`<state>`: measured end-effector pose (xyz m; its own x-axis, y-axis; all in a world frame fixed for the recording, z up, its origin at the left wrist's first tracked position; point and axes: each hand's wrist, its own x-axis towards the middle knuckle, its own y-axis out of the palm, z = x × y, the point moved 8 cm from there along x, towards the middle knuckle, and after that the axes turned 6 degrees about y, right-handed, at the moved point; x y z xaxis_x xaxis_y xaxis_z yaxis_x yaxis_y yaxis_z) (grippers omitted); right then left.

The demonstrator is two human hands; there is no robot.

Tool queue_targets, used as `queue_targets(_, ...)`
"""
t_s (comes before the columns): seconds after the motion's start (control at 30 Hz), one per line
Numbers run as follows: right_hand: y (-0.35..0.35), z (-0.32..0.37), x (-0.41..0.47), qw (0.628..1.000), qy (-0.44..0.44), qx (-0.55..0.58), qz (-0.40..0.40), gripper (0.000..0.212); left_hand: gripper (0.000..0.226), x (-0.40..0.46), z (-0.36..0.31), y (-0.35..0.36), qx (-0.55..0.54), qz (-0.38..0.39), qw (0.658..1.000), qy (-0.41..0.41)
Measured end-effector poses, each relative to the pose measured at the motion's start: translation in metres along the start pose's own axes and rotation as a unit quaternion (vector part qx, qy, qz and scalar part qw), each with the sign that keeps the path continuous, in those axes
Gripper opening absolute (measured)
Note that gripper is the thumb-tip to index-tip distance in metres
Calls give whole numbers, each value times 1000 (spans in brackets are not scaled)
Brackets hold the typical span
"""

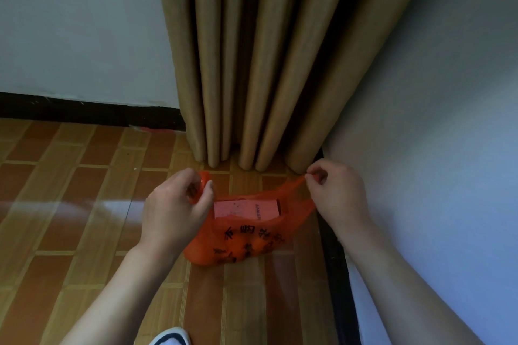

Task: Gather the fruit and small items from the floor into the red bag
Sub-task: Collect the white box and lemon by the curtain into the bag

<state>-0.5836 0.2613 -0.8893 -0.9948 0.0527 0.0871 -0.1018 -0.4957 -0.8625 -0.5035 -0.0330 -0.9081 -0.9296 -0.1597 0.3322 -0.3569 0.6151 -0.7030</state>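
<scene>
You've got the red bag [246,241] on the tiled floor [70,204], just in front of the curtain [252,64] and near the wall on your right. Your left hand [176,210] is closed round one handle loop, your right hand [336,193] pinches the other between thumb & fingertips; hands well apart, so the mouth is pulled wide and taut. It's thin plastic film: soft, no stiffness, prob. slippery and easy to tear if you yank. Round bulges at the bottom look like fruit, so expect some weight low down; a flat pink box [246,209] sits on top inside, text side facing right. Take it by both handles, not the film. Long axis runs left–right between your hands, mouth facing up & toward you. No loose items visible on the floor around it, so gathering looks approx. done.
</scene>
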Motion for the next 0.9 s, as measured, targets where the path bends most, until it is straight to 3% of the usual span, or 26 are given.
queue_targets(0.2, -26, -5, -10, 995, 91, 44, 28, 8, 24, 19, -15, -13, 12, 61, 998, -9)
queue_targets(0.37, -82, 44, -16, 995, 66, 38, 59, 12, 24, 45, -68, -64, 52, 112, 992, 1)
queue_targets(0.63, -250, 141, -32, 994, 65, 60, 66, 19, 24, 89, -199, -210, 59, 127, 990, 2)
queue_targets(0.9, -447, 239, -50, 986, 67, 151, 36, 26, 33, 118, -342, -364, 70, 108, 992, 2)
